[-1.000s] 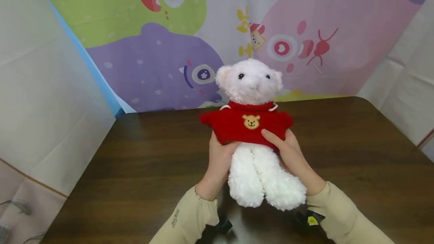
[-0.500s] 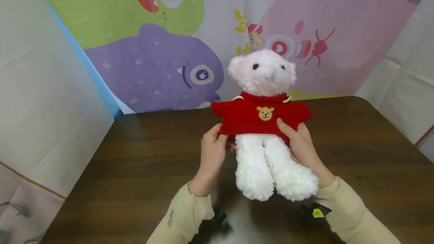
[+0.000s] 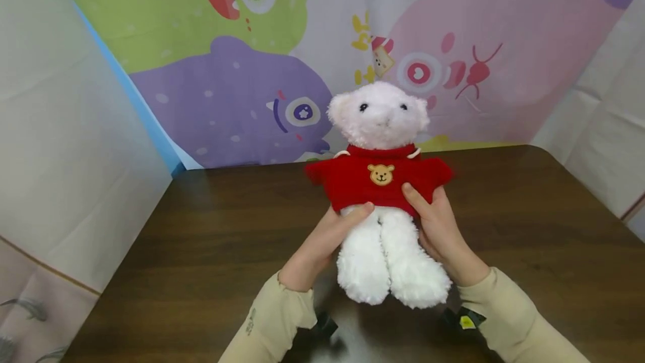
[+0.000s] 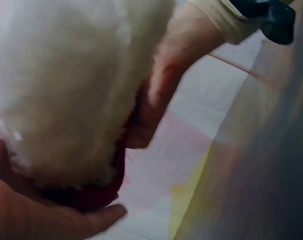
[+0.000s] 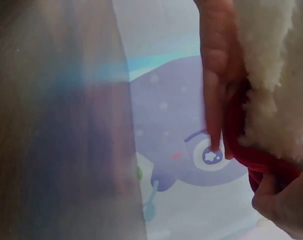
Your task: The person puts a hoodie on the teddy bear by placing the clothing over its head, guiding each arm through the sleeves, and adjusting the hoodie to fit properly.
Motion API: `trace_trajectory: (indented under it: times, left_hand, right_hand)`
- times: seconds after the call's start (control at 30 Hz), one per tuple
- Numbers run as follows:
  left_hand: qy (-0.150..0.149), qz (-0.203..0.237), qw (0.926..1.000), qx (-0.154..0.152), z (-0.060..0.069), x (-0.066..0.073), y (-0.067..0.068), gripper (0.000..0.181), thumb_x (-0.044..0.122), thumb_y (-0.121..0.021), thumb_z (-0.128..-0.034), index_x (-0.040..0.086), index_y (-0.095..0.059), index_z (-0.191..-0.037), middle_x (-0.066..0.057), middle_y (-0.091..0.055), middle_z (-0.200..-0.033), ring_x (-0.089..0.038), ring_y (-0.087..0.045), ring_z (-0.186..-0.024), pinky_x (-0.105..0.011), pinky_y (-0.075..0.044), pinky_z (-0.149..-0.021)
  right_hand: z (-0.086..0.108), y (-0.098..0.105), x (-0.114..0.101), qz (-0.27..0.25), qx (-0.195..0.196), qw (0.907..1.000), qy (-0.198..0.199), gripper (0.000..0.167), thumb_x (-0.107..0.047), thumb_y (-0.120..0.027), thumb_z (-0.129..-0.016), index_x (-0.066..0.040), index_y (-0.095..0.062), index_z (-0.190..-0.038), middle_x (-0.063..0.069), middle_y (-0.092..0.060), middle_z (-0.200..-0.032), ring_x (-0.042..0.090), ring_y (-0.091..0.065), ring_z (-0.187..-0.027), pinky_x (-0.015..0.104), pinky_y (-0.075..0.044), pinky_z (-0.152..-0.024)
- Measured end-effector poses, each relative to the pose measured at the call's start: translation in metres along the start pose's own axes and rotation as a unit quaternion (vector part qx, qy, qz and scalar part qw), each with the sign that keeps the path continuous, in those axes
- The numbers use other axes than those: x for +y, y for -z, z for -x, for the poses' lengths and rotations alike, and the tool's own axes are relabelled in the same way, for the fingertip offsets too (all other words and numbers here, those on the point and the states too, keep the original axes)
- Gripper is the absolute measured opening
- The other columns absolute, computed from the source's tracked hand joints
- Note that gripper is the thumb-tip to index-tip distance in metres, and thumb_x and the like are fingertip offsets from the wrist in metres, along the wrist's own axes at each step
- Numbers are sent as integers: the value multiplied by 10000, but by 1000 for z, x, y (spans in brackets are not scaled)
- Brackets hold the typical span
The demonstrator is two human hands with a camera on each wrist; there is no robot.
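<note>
A white fluffy toy bear (image 3: 377,116) in a red sweater (image 3: 353,186) with a bear-face patch is held upright above the table. My left hand (image 3: 327,234) grips its lower body from the left, thumb across the front at the sweater's hem, the other fingers hidden behind. My right hand (image 3: 440,228) grips the other side, thumb on the front of the sweater. In the left wrist view, the white fur (image 4: 66,90) fills much of the picture, with a hand on either side. The right wrist view shows the sweater's hem (image 5: 256,157) between both hands.
The dark brown table (image 3: 211,251) extends beneath the bear. Behind its far edge hangs a cloth (image 3: 227,99) with cartoon figures, and pale panels (image 3: 75,128) stand at both sides.
Half a second ago the bear was higher and farther right, and my left hand pinched the sweater's lower corner. Now that hand lies round the body. The right hand keeps its hold.
</note>
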State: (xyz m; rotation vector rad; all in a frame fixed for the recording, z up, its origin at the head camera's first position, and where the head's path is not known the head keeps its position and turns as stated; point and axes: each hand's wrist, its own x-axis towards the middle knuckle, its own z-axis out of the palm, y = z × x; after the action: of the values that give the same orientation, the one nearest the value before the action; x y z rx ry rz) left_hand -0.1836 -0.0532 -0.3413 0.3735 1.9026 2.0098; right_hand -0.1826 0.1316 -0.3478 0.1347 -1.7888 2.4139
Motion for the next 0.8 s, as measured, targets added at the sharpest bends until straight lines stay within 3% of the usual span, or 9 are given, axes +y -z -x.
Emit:
trace_trajectory:
  times: [0.2, 0.4, 0.57, 0.63, 0.8]
  left_hand:
    - [28, 681, 9961, 552, 0, 2, 1, 520, 393, -536, -842, 174, -386, -1290, -31, -475, -1267, -201, -427, -1167, -421, -340, -1002]
    - [-39, 688, 9975, 177, 0, 4, 5, 487, 257, -552, -848, 208, -375, -1298, -12, -465, -1294, -201, -429, -1190, -430, -352, -993]
    - [107, 89, 9999, 60, 2, 4, 9, 484, 328, -552, -861, 230, -371, -1300, 11, -458, -1295, -187, -397, -1205, -478, -289, -1023]
    - [164, -78, 9998, 71, 3, 4, 10, 493, 361, -567, -851, 234, -384, -1291, 24, -468, -1281, -174, -407, -1189, -464, -298, -1015]
    - [80, 240, 9997, -27, -1, 1, 8, 511, 296, -629, -815, 213, -421, -1274, 1, -506, -1254, -192, -517, -1098, -374, -446, -902]
  right_hand:
    - [0, 0, 0, 378, -278, 9984, 324, 375, -140, -519, -914, -214, -311, -1218, -38, -455, -1180, 98, -488, -1073, 199, -483, -821]
    - [-1, 6, -5, 1172, -646, 9909, 167, 394, -200, -484, -933, -204, -248, -1249, -12, -424, -1191, 88, -489, -1063, 180, -469, -824]
    - [-1, 7, -7, 1586, -1016, 9821, -13, 486, -223, -510, -919, -186, -203, -1294, 37, -396, -1254, 112, -470, -1099, 203, -474, -832]
    - [-1, 7, -7, 1690, -1228, 9779, 23, 563, -173, -565, -880, -187, -196, -1304, 50, -384, -1276, 145, -450, -1124, 230, -475, -844]
    - [-2, 11, -6, 2022, -1703, 9640, 289, 757, -77, -705, -728, -187, -218, -1297, 43, -390, -1277, 208, -430, -1140, 293, -483, -845]
